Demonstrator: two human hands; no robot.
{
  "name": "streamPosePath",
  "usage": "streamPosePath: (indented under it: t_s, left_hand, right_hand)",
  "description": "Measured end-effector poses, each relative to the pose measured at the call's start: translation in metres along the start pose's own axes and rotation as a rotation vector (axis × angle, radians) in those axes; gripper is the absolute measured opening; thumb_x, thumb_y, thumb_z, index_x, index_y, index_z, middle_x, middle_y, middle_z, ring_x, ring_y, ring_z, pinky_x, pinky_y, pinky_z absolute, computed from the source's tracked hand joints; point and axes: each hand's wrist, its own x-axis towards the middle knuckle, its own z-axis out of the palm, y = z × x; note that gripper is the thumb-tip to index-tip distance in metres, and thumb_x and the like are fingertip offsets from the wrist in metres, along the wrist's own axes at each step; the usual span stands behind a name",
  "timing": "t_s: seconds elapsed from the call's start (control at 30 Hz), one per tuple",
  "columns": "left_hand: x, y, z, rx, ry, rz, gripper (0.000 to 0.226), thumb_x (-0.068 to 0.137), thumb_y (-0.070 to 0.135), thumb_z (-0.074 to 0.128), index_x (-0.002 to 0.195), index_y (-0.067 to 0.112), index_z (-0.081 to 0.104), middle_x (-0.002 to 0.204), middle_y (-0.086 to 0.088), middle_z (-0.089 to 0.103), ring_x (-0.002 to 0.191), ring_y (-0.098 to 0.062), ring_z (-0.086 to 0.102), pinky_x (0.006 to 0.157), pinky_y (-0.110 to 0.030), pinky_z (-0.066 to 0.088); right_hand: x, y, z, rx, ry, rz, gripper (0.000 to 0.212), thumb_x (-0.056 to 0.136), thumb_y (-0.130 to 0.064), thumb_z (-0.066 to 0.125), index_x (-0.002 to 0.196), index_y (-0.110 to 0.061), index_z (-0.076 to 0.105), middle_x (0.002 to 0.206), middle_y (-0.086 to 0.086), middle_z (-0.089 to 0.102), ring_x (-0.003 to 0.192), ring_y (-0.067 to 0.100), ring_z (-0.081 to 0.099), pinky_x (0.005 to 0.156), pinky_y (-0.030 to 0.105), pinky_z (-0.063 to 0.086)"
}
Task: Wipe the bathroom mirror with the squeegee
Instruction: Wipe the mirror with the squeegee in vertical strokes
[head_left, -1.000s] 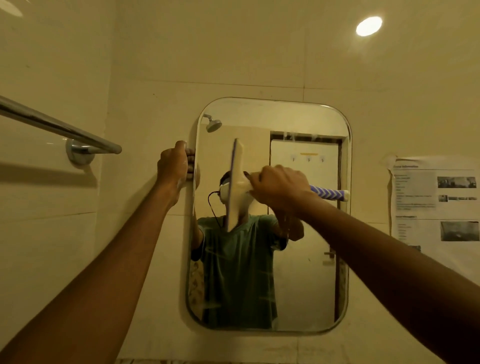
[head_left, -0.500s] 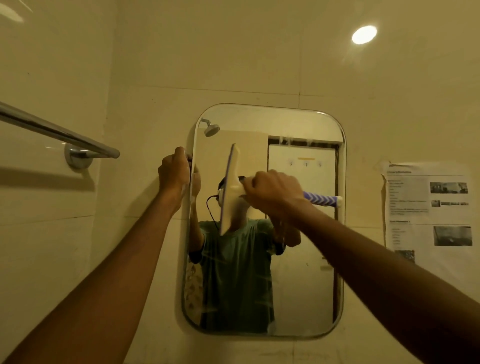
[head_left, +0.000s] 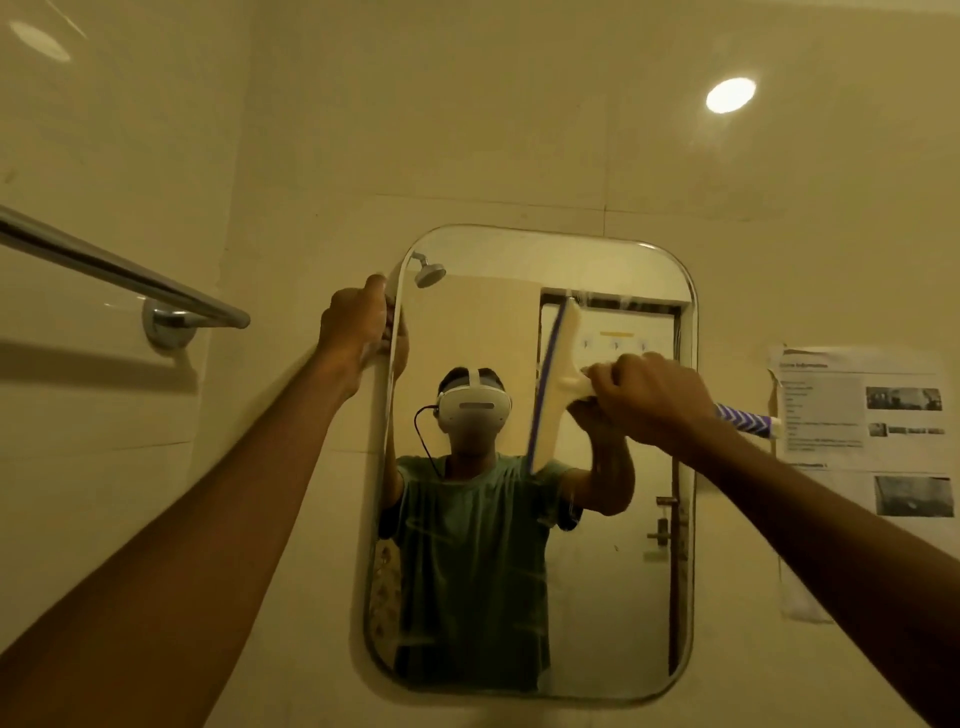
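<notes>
A rounded rectangular mirror (head_left: 613, 597) hangs on the tiled wall in front of me. My right hand (head_left: 649, 400) grips the handle of a white squeegee (head_left: 553, 384), whose blade stands almost upright against the glass in the mirror's upper right half. The purple-and-white striped handle end (head_left: 748, 421) sticks out to the right of my fist. My left hand (head_left: 358, 322) grips the mirror's upper left edge, fingers curled round the rim. Streaks of water show on the lower glass.
A chrome towel bar (head_left: 119, 275) juts from the left wall at hand height. A printed paper notice (head_left: 862, 447) is stuck to the wall right of the mirror. The mirror reflects a person, a shower head and a door.
My right hand has drawn the squeegee to the right across the glass, from left of centre to the right half. The left hand has stayed on the mirror's edge.
</notes>
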Motion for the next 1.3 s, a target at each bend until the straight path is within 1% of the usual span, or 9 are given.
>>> streamPosePath:
  t_s: [0.1,0.3,0.43,0.63,0.77,0.9,1.03,1.17,1.3]
  left_hand:
    - [0.008,0.014,0.004,-0.088,-0.012,-0.002,0.044,0.093,0.043,0.042,0.088,0.008,0.067,0.085,-0.013,0.068,0.076,-0.026,0.065,0.079,-0.040,0.055]
    - [0.015,0.015,0.011,-0.136,0.034,-0.009,0.053,0.095,0.050,0.034,0.086,0.010,0.068,0.080,-0.012,0.069,0.068,-0.025,0.062,0.072,-0.038,0.053]
    - [0.024,0.011,0.013,-0.139,0.060,-0.032,0.056,0.087,0.054,0.034,0.078,0.011,0.068,0.089,-0.017,0.072,0.075,-0.031,0.064,0.083,-0.046,0.054]
    - [0.023,0.007,0.017,-0.097,0.103,0.013,0.044,0.091,0.043,0.037,0.072,0.015,0.066,0.088,-0.014,0.071,0.087,-0.034,0.067,0.089,-0.048,0.054]
    - [0.024,0.004,0.015,-0.069,0.107,0.047,0.043,0.094,0.042,0.036,0.073,0.017,0.064,0.085,-0.012,0.069,0.081,-0.029,0.064,0.083,-0.041,0.052]
    - [0.020,0.000,0.019,0.045,0.157,0.130,0.041,0.096,0.036,0.035,0.081,0.010,0.063,0.091,-0.012,0.065,0.086,-0.028,0.060,0.077,-0.036,0.048]
    - [0.019,0.003,0.022,0.137,0.193,0.176,0.045,0.100,0.033,0.031,0.093,0.004,0.064,0.089,-0.012,0.061,0.083,-0.025,0.055,0.073,-0.032,0.041]
    - [0.020,0.002,0.023,0.114,0.250,0.149,0.037,0.099,0.030,0.033,0.083,0.008,0.059,0.085,-0.010,0.059,0.080,-0.023,0.054,0.071,-0.031,0.041]
    - [0.018,0.001,0.026,0.142,0.278,0.164,0.037,0.099,0.026,0.034,0.075,0.007,0.055,0.067,-0.001,0.050,0.068,-0.019,0.049,0.060,-0.029,0.038]
  right_hand:
    - [0.039,-0.041,-0.007,0.088,0.050,-0.084,0.035,0.101,-0.040,0.036,0.077,-0.019,0.053,0.063,0.000,0.049,0.055,0.014,0.046,0.053,0.028,0.042]
    - [0.100,-0.109,-0.022,0.149,0.182,-0.087,0.043,0.099,-0.040,0.033,0.063,-0.020,0.045,0.059,-0.001,0.046,0.053,0.014,0.043,0.051,0.025,0.030]
    - [0.091,-0.077,-0.033,0.009,0.087,-0.156,0.035,0.101,-0.035,0.035,0.071,-0.020,0.040,0.068,0.000,0.048,0.066,0.018,0.052,0.060,0.028,0.042]
    - [0.068,0.005,-0.034,0.065,0.046,0.057,0.028,0.101,-0.032,0.036,0.083,-0.014,0.046,0.073,0.003,0.048,0.072,0.023,0.054,0.064,0.035,0.047]
    - [0.062,0.026,-0.027,0.123,0.056,0.162,0.036,0.102,-0.033,0.033,0.083,-0.011,0.055,0.077,0.010,0.061,0.071,0.025,0.061,0.070,0.040,0.055]
    - [0.062,0.018,-0.026,0.182,0.137,0.215,0.038,0.101,-0.037,0.034,0.070,-0.018,0.044,0.064,0.002,0.052,0.056,0.015,0.050,0.055,0.027,0.042]
    - [0.082,-0.032,-0.033,0.183,0.088,0.065,0.036,0.101,-0.038,0.034,0.070,-0.022,0.041,0.066,-0.002,0.046,0.055,0.011,0.043,0.050,0.025,0.030]
    - [0.092,-0.044,-0.035,0.195,0.083,0.059,0.033,0.100,-0.036,0.036,0.074,-0.018,0.042,0.069,0.000,0.045,0.063,0.016,0.047,0.056,0.029,0.035]
    - [0.061,0.002,-0.041,0.344,0.123,0.219,0.021,0.102,-0.027,0.037,0.090,-0.011,0.042,0.081,0.009,0.048,0.079,0.028,0.053,0.067,0.039,0.047]
